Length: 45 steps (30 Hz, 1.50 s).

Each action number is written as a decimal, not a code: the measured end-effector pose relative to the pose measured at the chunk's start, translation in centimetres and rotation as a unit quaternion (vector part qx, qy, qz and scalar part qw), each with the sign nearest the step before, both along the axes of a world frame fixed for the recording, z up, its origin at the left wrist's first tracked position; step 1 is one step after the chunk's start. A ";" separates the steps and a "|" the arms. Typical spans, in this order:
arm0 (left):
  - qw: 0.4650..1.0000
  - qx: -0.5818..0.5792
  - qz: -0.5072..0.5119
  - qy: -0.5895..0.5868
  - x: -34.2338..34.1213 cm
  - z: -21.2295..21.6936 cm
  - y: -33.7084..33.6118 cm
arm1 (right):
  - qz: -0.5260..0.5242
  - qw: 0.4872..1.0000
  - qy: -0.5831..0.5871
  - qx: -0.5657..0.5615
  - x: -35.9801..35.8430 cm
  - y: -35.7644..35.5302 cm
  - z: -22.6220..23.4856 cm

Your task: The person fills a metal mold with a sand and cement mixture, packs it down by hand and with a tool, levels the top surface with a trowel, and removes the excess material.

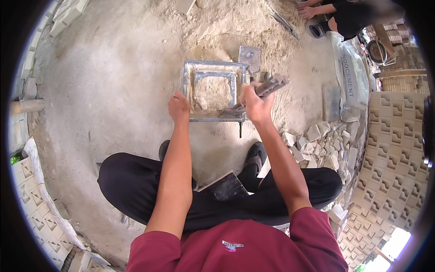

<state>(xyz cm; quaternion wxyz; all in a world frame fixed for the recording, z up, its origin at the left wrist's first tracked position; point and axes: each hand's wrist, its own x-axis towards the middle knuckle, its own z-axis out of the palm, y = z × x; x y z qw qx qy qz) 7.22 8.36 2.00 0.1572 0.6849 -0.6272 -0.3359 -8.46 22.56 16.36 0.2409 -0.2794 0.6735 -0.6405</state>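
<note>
On the floor in front of me lies a square metal mould frame (pixel 215 63), with a smaller inner frame (pixel 235 88) and pale, crumbly powder (pixel 212 93) inside. My left hand (pixel 179 107) is closed around the frame's left side. In my right hand (pixel 258 104) is a brown, dirt-caked bar-shaped tool (pixel 274 84), its lower end resting at the mould's near right corner; its exact kind cannot be made out. Just beyond that hand, a flat square-bladed trowel (pixel 250 56) lies against the far right corner. A thin rod (pixel 240 130) sticks out from the near side.
Loose powder (pixel 222 27) is spread over the floor beyond the mould. Broken pale pieces (pixel 317 145) are heaped at right, near a plastic sack (pixel 351 72). Patterned blocks (pixel 394 145) are stacked along both sides. Another person's hands (pixel 308 10) appear at the far right. A dark board (pixel 224 187) lies between my legs.
</note>
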 end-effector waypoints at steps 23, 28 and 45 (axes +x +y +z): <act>1.000 -0.011 0.018 -0.013 0.6 -1.6 -0.4 | -0.035 0.996 0.044 -0.062 2.7 0.6 -2.9; 1.000 0.006 -0.003 0.005 -0.6 -0.4 0.9 | -0.069 0.995 -0.059 -0.028 1.3 -1.5 -0.2; 1.000 -0.007 0.018 0.006 -0.3 0.2 0.5 | -0.027 0.998 -0.022 -0.043 1.0 0.3 1.6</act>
